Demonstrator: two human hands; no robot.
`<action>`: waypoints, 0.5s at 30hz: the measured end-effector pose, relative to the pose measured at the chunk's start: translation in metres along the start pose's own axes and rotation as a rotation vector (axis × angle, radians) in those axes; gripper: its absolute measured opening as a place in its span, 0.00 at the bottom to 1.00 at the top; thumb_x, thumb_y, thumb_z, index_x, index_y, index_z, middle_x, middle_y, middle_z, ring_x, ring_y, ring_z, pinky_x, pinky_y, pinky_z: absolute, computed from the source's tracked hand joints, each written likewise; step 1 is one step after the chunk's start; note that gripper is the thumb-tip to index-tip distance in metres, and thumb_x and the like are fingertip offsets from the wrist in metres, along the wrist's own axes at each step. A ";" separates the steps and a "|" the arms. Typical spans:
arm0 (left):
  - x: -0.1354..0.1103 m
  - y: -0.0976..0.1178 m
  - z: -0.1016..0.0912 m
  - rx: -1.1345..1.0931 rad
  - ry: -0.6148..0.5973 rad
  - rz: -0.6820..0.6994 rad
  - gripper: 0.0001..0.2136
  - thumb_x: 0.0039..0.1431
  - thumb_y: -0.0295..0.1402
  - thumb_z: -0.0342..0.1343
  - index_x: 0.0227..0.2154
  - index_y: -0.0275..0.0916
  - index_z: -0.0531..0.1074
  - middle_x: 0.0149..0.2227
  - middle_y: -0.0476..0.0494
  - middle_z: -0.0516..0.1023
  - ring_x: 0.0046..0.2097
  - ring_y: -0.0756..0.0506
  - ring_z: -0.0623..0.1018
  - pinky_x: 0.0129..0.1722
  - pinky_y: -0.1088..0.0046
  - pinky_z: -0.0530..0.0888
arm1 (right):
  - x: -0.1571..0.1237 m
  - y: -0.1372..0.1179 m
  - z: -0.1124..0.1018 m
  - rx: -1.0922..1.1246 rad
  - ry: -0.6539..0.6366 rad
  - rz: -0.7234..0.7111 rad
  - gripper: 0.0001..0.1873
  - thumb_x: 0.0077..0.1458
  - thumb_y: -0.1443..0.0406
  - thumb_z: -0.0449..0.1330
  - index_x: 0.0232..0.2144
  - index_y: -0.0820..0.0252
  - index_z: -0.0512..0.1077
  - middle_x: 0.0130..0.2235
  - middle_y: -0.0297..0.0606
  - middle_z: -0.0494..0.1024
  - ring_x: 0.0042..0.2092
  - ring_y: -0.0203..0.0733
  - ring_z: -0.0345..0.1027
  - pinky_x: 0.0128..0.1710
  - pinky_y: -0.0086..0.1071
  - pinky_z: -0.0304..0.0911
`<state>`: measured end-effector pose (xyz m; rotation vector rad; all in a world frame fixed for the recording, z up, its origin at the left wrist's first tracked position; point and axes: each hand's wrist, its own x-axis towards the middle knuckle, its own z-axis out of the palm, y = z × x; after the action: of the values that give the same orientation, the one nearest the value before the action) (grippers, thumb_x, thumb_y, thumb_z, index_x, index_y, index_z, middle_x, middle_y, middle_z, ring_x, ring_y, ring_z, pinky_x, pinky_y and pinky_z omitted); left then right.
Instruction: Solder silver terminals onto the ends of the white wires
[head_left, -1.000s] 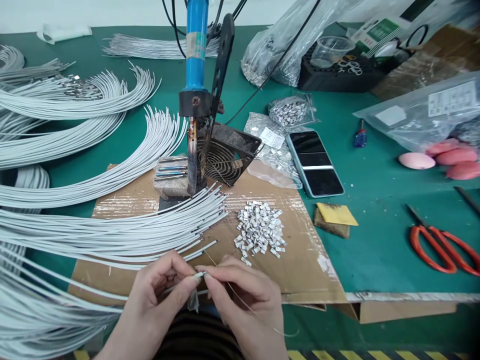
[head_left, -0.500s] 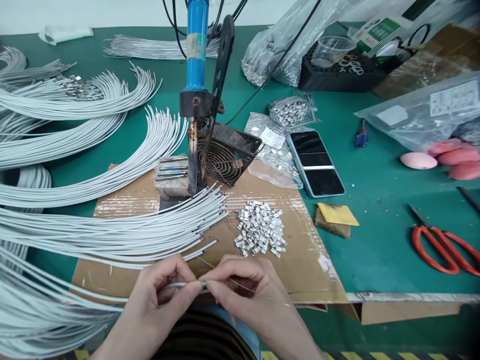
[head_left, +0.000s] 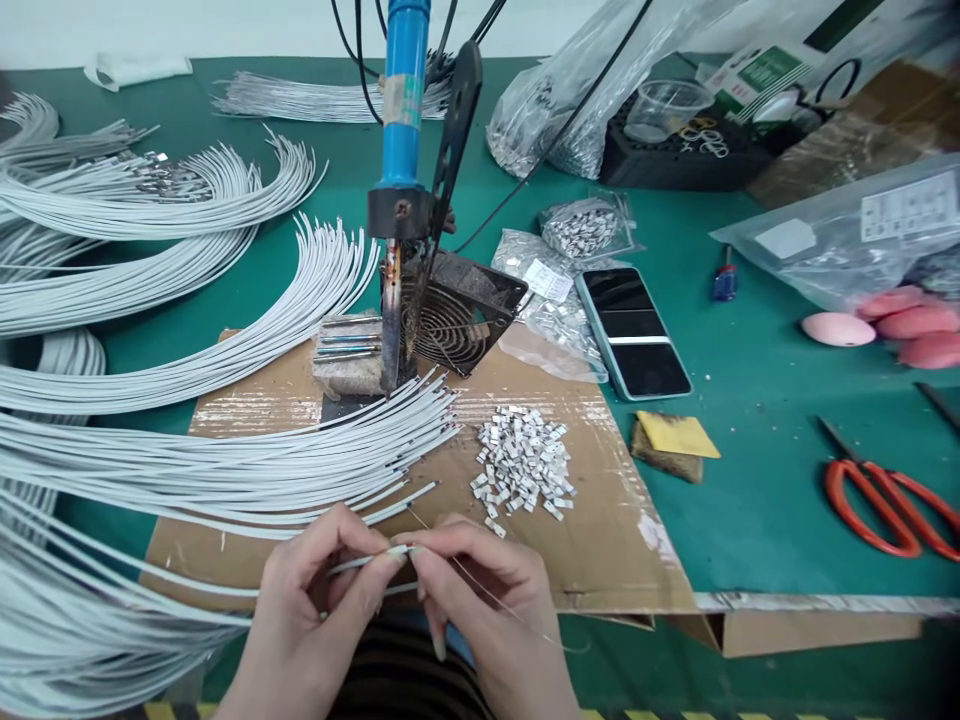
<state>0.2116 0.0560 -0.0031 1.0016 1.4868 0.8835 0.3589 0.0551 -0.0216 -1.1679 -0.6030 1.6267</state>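
My left hand (head_left: 322,590) pinches a white cable (head_left: 352,564) close to its end, thumb against forefinger. My right hand (head_left: 480,590) is closed beside it, its thumb and forefinger meeting at the cable's tip. A thin solder wire (head_left: 517,612) runs through the right hand's fingers and trails past its back. Whether those fingertips also grip something small at the tip is hidden. Just beyond the hands lies a bundle of white cables (head_left: 300,465) with dark-tipped ends. To their right, small white-and-silver connectors (head_left: 521,462) form a pile on the cardboard (head_left: 600,540).
A blue-handled soldering iron (head_left: 405,110) stands upright, tip down, beyond the cables, with a fan (head_left: 457,310) behind it. Right of the cardboard are a phone (head_left: 634,335), a yellow sponge (head_left: 679,435), a small screwdriver (head_left: 724,280) and red scissors (head_left: 874,505). More cable bundles (head_left: 150,370) fill the left.
Both hands have risen slightly, still together at the cable's end. The right hand has turned a little, and the solder wire shows longer behind it. One connector now lies at the pile's near edge.
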 end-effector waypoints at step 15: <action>0.006 0.014 -0.003 0.116 -0.102 -0.088 0.14 0.58 0.40 0.63 0.22 0.39 0.70 0.20 0.54 0.65 0.25 0.51 0.63 0.25 0.76 0.58 | 0.013 -0.041 -0.010 -0.664 -0.257 -0.238 0.12 0.60 0.66 0.62 0.28 0.60 0.85 0.22 0.34 0.71 0.25 0.34 0.63 0.23 0.26 0.55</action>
<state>0.2100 0.0670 0.0079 1.0418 1.4975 0.6800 0.3857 0.0804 0.0026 -1.2872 -1.4701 1.4141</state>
